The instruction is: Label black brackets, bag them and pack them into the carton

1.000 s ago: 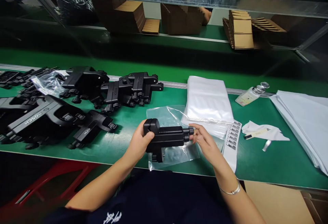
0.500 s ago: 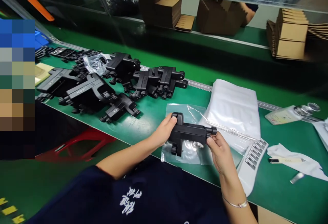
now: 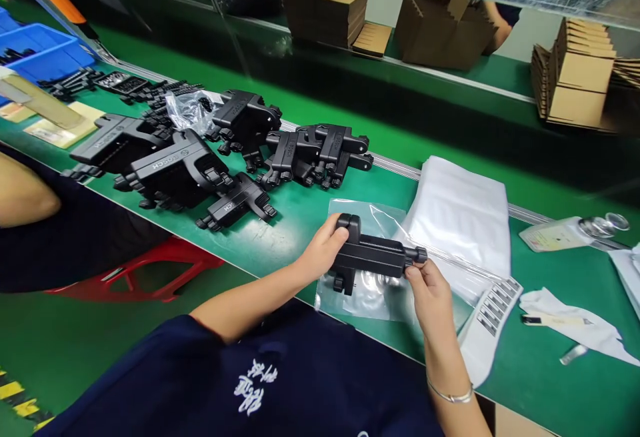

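Observation:
I hold a black plastic part [image 3: 371,255] level above a clear plastic bag [image 3: 369,290] that lies on the green bench [image 3: 300,213]. My left hand [image 3: 323,250] grips its thick left end. My right hand [image 3: 429,290] pinches its narrow round right end with the fingertips. A stack of clear bags [image 3: 457,213] lies just behind my right hand. Left of my hands is a pile of black plastic parts [image 3: 200,157], several marked in white lettering.
A strip of printed labels [image 3: 493,307], a white cloth [image 3: 575,323] and a small bottle [image 3: 570,231] lie to the right. Cardboard boxes [image 3: 575,77] stand on the rear shelf. At far left are a blue bin [image 3: 35,50] and another person's arm [image 3: 25,197]. A red stool [image 3: 150,270] sits below the bench.
The view has swung left, bringing the blue bin and the other person's arm into sight. My right hand shifted from touching the part's tip to pinching it; the part stays over the bag.

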